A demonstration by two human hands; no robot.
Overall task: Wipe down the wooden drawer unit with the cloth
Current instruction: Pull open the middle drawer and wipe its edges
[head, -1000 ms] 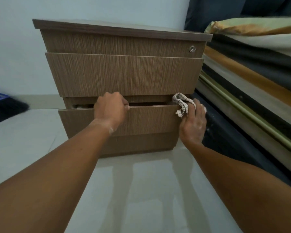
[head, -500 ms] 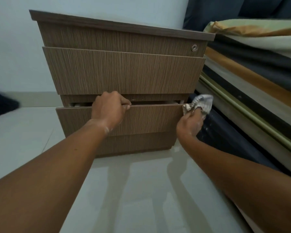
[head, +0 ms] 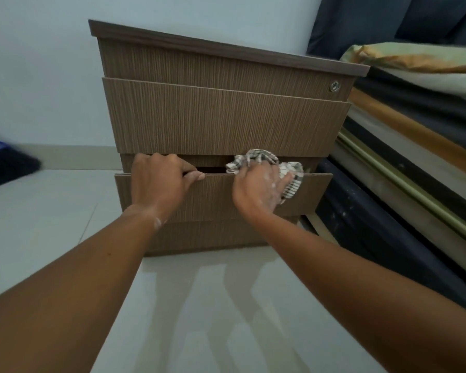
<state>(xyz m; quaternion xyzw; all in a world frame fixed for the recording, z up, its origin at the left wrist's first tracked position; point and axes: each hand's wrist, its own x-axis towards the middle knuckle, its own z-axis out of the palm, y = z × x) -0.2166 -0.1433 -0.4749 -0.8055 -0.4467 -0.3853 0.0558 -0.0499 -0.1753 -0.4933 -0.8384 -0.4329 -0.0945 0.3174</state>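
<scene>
Matt wood-grain drawer unit [head: 221, 122], checked woven cloth [head: 291, 173]

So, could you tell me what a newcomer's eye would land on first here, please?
Probably the two hands at the bottom drawer of the wooden drawer unit, which stands on the pale floor and is pulled slightly open. The left hand hooks over the drawer's top edge, and the right hand presses a checked cloth along that same edge. Stacked mattresses fill the right side.

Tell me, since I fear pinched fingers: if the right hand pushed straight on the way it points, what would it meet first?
Probably the checked cloth bunched under the right hand, then the recess above the bottom drawer; depth is unclear.
</scene>
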